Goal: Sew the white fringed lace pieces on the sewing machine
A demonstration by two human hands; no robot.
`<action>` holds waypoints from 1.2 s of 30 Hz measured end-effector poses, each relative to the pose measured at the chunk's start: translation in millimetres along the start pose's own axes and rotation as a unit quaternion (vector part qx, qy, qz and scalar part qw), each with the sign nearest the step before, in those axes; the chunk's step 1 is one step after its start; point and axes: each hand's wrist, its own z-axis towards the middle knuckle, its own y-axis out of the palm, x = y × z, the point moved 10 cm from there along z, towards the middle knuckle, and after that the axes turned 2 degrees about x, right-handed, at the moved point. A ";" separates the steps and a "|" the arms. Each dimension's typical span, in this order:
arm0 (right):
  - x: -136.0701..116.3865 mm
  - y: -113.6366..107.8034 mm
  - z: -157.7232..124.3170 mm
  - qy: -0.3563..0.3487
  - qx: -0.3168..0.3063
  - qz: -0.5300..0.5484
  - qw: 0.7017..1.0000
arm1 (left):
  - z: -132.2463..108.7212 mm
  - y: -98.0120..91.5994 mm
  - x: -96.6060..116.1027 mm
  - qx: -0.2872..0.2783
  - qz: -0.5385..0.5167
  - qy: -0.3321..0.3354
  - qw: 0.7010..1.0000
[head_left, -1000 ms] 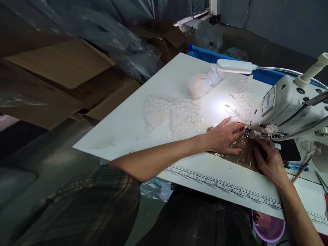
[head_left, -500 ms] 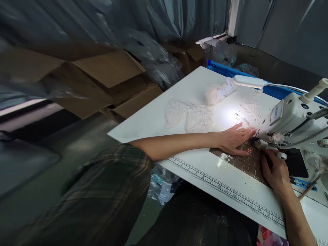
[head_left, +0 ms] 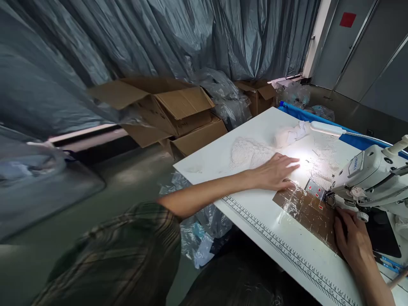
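Observation:
My left hand (head_left: 276,172) reaches over the white table with its fingers stretched apart, near the front edge of a white lacy fabric piece (head_left: 244,151). Part of that fabric is hidden behind the hand. My right hand (head_left: 352,231) rests by the needle end of the white sewing machine (head_left: 366,170), fingers loosely bent and thumb apart. Nothing shows in it, though some fingertips are partly hidden. Between the hands lies a brown plate (head_left: 310,212) strewn with white thread scraps. Beside the presser foot sits a metal needle plate (head_left: 315,188) with red marks.
A bundled white cloth (head_left: 287,135) lies at the back under a white lamp (head_left: 327,128). A printed ruler (head_left: 280,246) runs along the table's front edge. A black pad (head_left: 382,231) and blue-handled tool (head_left: 392,264) lie at right. Open cardboard boxes (head_left: 178,110) stand beyond the table.
My left hand has moved left, away from the needle area to the white lacy fabric, uncovering the metal plate. My right hand stays by the machine. The camera view has shifted.

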 end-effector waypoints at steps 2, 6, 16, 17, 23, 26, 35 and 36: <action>0.6 1.3 -0.8 0.001 -0.005 -0.004 1.000 | -16.8 -16.1 -31.5 0.025 0.003 -0.093 0.995; 3.1 0.7 -1.7 0.010 -0.011 -0.018 1.000 | -46.3 -24.9 -69.6 0.023 -0.032 -0.229 0.973; 12.2 -2.5 3.1 0.037 -0.034 -0.035 0.998 | -63.1 -21.6 -79.2 0.091 -0.120 -0.284 0.947; 12.3 -2.1 4.0 0.038 -0.036 -0.032 0.998 | -63.9 -22.5 -79.7 0.099 -0.126 -0.286 0.945; 7.8 -2.1 6.6 0.024 -0.043 -0.011 0.999 | -63.3 -27.6 -78.3 0.144 -0.173 -0.287 0.931; 11.9 -1.4 3.3 0.028 -0.034 -0.029 0.999 | -66.8 -28.0 -88.8 0.157 -0.164 -0.337 0.914; 12.6 -2.8 0.0 0.049 -0.019 0.020 0.998 | -68.9 -28.6 -93.1 0.136 -0.160 -0.372 0.904; 11.8 -6.8 1.0 0.069 -0.014 0.044 0.997 | -68.8 -33.1 -90.0 0.155 -0.165 -0.371 0.901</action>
